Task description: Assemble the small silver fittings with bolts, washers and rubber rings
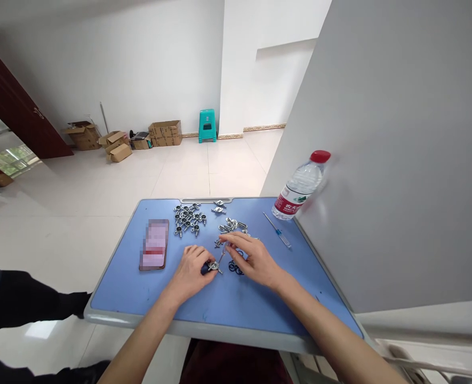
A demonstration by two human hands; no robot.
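My left hand (193, 272) is closed around a small metal fitting (214, 265) with a dark blue piece (206, 268) beside it, low over the blue tabletop. Between the fingertips of my right hand (255, 260) is a thin screwdriver (222, 253), its shaft slanting down to the metal fitting. Black rubber rings (236, 266) lie partly under my right hand. Just beyond that hand is a heap of loose silver metal parts (231, 225), with tiny screws (218, 243) nearer to me. A cluster of metal pieces with round black centres (188, 217) sits farther left.
A phone (154, 244) lies at the left of the table (127, 290). A second screwdriver (278, 230) and a water bottle (300, 189) are at the right, against a grey panel (399, 160). Another person's dark-clothed leg (31, 298) is at the left. Boxes (166, 133) and a stool (207, 125) stand behind.
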